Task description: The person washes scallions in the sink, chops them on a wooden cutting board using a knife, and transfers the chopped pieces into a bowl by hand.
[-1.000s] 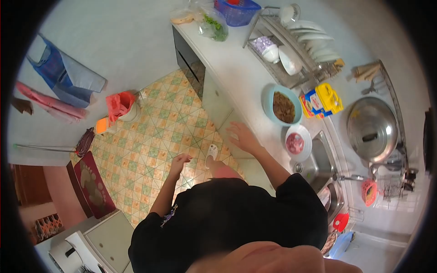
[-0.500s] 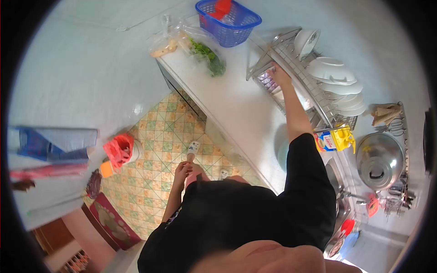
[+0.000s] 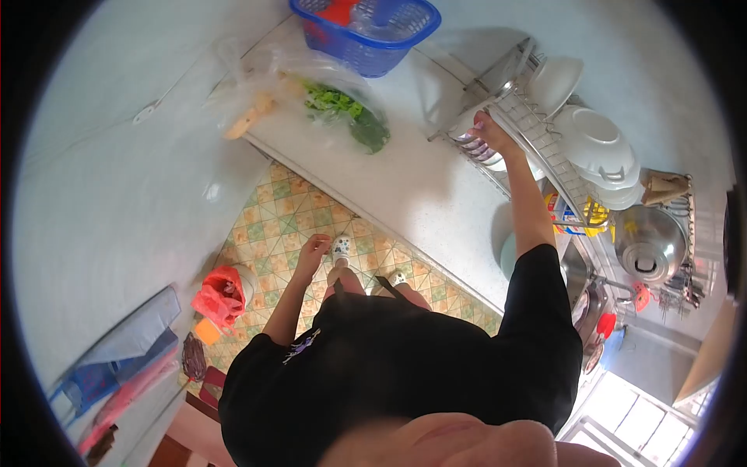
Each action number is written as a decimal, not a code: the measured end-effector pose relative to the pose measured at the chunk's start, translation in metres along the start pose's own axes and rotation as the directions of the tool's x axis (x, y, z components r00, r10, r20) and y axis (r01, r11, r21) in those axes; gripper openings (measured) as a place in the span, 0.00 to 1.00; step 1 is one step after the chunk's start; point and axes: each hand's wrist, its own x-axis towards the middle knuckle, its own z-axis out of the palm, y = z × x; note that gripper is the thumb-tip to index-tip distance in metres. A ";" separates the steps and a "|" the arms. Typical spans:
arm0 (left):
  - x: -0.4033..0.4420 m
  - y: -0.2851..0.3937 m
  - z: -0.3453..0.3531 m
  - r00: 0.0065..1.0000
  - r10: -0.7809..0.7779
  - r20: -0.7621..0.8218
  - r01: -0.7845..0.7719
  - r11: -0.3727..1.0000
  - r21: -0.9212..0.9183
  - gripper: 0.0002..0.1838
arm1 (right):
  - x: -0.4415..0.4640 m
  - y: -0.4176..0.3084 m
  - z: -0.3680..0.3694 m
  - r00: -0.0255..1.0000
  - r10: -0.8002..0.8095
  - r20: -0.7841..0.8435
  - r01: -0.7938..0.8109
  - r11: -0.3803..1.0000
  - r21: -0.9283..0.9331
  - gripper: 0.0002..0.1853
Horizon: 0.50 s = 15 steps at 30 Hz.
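My right hand [image 3: 492, 134] reaches into the lower level of a metal dish rack [image 3: 537, 140]. Its fingers close on the rim of a white bowl with purple markings [image 3: 471, 146], among other bowls standing in a row there. The fingertips are partly hidden by the rack and the bowls. My left hand [image 3: 314, 247] hangs free above the floor beside my leg, with loosely bent fingers and nothing visible in it.
White dishes [image 3: 595, 144] fill the rack's upper level. A blue basket [image 3: 373, 47] and bagged green vegetables [image 3: 346, 113] lie along the counter [image 3: 424, 202]. A lidded metal pot [image 3: 650, 245] is at the right. A red bag [image 3: 219, 296] covers a bin at the left.
The view has turned and shifted. My right hand is still at the bowls in the rack, its fingers now more closed at a bowl's rim. My left hand has swung slightly forward.
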 end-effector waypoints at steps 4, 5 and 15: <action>0.023 -0.005 0.010 0.989 -0.030 0.142 0.018 0.996 0.087 0.14 | -0.007 -0.008 -0.006 0.999 -0.032 0.035 0.035 0.995 -0.091 0.16; 0.025 -0.003 0.014 0.986 -0.041 0.164 0.025 0.995 0.098 0.14 | -0.007 -0.012 -0.005 0.999 -0.019 0.034 0.022 0.996 -0.083 0.16; 0.039 0.002 0.053 0.930 -0.057 0.362 -0.027 0.975 0.222 0.14 | -0.008 -0.070 0.015 0.979 0.183 -0.092 -0.204 0.920 -0.336 0.24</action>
